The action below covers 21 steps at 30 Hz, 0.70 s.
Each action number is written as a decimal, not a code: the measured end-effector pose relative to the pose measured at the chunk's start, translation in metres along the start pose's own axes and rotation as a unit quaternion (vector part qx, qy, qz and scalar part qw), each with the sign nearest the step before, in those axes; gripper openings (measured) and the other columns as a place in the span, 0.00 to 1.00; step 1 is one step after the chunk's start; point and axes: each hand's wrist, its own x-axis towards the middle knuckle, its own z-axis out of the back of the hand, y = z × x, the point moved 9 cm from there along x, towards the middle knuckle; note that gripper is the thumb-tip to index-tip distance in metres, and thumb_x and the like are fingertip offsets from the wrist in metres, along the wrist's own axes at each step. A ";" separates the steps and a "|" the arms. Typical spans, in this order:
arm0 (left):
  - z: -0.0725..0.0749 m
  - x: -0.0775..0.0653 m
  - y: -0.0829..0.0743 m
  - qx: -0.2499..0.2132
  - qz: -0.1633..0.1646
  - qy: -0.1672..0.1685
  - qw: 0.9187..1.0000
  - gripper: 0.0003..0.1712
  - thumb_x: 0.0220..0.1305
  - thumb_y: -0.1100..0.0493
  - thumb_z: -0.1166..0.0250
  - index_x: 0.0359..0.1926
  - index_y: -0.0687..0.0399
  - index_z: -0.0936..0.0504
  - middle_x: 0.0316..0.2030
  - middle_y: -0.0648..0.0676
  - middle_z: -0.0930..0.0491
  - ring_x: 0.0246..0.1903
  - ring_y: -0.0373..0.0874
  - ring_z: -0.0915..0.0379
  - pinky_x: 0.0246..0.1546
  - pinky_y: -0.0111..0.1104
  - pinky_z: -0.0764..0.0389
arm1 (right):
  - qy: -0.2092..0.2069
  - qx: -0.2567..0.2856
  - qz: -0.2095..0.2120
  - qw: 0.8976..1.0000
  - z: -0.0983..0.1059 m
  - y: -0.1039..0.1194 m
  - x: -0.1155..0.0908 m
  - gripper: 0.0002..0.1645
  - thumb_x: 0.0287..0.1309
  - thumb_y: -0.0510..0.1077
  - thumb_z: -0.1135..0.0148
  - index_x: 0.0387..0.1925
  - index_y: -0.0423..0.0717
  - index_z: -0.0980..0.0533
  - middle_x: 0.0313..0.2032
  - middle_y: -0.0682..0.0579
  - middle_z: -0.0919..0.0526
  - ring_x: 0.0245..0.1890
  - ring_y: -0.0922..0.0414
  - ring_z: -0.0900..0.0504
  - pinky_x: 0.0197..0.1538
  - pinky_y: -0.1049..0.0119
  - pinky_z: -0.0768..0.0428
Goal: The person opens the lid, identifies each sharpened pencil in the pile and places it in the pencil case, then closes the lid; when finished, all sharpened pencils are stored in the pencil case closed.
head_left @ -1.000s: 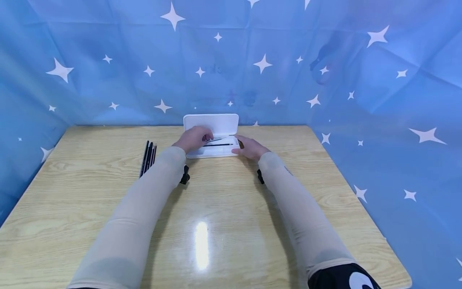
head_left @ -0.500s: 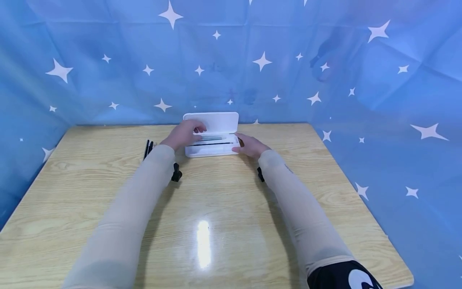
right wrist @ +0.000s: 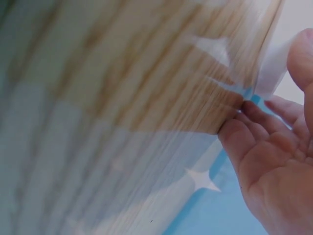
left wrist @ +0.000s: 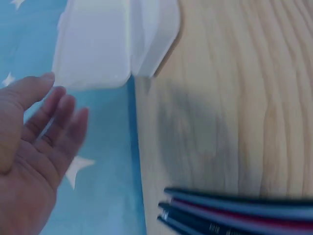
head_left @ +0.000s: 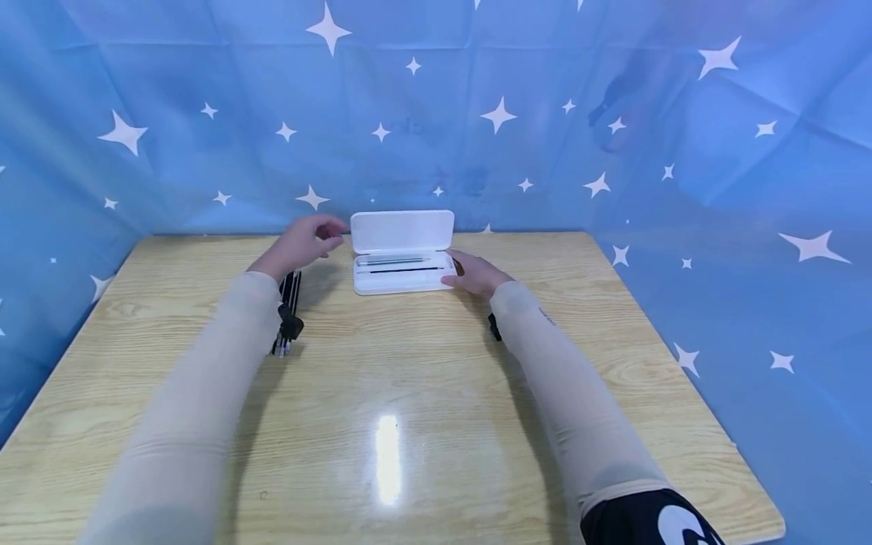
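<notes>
A white pencil case (head_left: 403, 281) stands at the back of the table, its lid (head_left: 402, 232) raised. Inside lie a pale slim pen (head_left: 390, 262) and a dark thin pencil (head_left: 402, 270). My right hand (head_left: 480, 275) grips the case's right end, thumb at the front corner and fingers behind it. Left of the case, my left hand (head_left: 306, 242) hovers with relaxed, slightly bent fingers and holds nothing. Under its wrist lies a group of dark pens or pencils (head_left: 291, 291), partly covered by the forearm; in the left wrist view their ends (left wrist: 215, 215) show.
A light wood-grain table (head_left: 409, 363) spreads in front, with a bright light reflection on it. Behind and at the sides hangs a blue curtain (head_left: 436, 129) with white stars. A small black wrist device (head_left: 291, 324) sits on the left sleeve.
My left hand has come out of the case, leaving the pale pen inside, and has moved left over the pens or pencils on the table. My right hand stays at the case.
</notes>
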 end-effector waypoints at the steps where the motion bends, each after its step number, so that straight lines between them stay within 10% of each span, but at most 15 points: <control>1: 0.003 -0.003 0.004 -0.006 0.009 0.000 1.000 0.21 0.76 0.61 0.41 0.65 0.65 0.26 0.53 0.63 0.24 0.52 0.57 0.26 0.50 0.48 0.18 | 0.001 -0.002 0.002 1.000 0.000 0.000 0.000 0.49 0.72 0.60 0.43 0.82 0.58 0.57 0.80 0.51 0.52 0.79 0.49 0.54 0.78 0.51 0.49; 21: 0.016 -0.054 0.045 -0.086 0.098 -0.017 0.991 0.35 0.80 0.46 0.52 0.76 0.62 0.44 0.69 0.69 0.39 0.64 0.66 0.33 0.54 0.53 0.20 | 0.007 -0.007 0.020 1.000 -0.001 0.004 -0.004 0.48 0.74 0.58 0.45 0.82 0.55 0.58 0.80 0.48 0.53 0.79 0.48 0.54 0.78 0.51 0.49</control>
